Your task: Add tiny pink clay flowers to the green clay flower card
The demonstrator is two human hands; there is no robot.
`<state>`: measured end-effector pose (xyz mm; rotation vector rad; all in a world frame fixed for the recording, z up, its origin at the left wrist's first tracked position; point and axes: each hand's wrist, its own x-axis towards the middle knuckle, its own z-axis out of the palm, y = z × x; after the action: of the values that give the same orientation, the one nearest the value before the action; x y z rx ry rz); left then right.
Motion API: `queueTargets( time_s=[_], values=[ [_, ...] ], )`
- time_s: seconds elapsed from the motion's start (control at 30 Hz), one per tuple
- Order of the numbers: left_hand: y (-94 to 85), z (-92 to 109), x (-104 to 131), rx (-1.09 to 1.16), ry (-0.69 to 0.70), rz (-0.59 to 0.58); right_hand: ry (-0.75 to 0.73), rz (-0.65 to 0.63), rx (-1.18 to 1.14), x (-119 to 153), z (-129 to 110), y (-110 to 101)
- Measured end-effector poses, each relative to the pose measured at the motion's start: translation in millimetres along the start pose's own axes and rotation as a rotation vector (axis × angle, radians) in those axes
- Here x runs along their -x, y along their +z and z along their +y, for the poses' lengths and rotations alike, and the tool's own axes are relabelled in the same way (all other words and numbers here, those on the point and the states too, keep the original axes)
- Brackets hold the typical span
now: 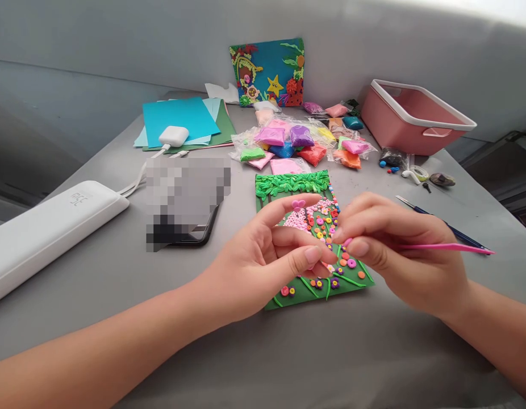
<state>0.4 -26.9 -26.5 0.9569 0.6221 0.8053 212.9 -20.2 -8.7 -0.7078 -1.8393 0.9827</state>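
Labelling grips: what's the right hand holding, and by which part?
The right hand holds a pink tool; one end juts out, but the hand hides the gripped part.

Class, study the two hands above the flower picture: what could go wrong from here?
1. The small, rounded pink clay-like pieces on the forefinger of the left hand might drop off.
2. That hand, hovering over the green rectangular card, might flatten its raised flowers if lowered.
3. The slim pink tool jutting from the right hand might slip.

Left fingers (pixel 297 236) curl loosely while right fingers (pixel 369 220) pinch.
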Motion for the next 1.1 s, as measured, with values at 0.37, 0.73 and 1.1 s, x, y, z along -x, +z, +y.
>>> queueTargets(
  time_s=[0.37, 0.73, 1.1],
  values=[
    [-1.2, -4, 5, 0.036, -0.007, -0.211, 0.076, 0.147, 0.154, -2, 2, 5],
    [-2.8, -10, 5, 0.026, 0.041, -0.276, -0.015, 0.12, 0.326, 1, 0, 6],
    [-3.6, -6, 7, -0.129, 0.009, -0.253, -0.034, 0.152, 0.377, 1, -1, 7]
  ],
)
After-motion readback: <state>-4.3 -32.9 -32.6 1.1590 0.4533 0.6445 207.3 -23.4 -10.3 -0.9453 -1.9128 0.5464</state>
